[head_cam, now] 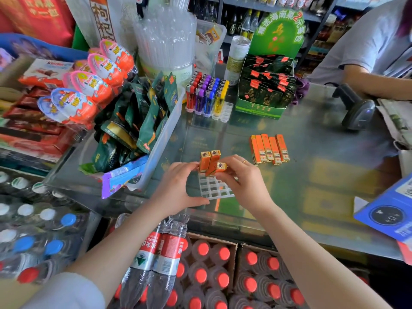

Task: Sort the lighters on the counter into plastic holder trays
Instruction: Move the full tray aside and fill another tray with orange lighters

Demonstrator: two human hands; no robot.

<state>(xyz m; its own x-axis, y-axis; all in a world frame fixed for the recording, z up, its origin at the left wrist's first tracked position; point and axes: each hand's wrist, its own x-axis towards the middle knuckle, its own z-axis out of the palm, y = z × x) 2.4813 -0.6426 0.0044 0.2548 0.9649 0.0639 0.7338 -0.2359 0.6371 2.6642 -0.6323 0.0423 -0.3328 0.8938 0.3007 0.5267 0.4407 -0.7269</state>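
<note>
Small shop, glass surface (312, 175) crammed with stock. Far left there's a stack of chocolate eggs (89, 85), then a clear bin of green snack packets (142, 121), and behind that a holder tray of coloured lighters (207, 97) that's nearly full already

Front and centre is the actual job: a clear plastic tray (215, 189) with a grid of slots, mostly bare. The left hand (178, 186) has its thumb braced along the tray's near edge and its fingertips on the first of two orange lighters (208, 162) standing upright at the back of the tray. The right hand (243, 181) has its grip pinched round a third orange lighter (219, 167), tilted, right beside the standing pair

So I'd say we're mid-insert, early in the sorting. Next move probably needs that lighter tipped upright and its base lined up over a free slot, with the tray held steady

Off to the right, five more lighters (269, 149) lie flat in a row, well apart from the tray. They're slim, boxy, orange with gold trim and look slick
</note>
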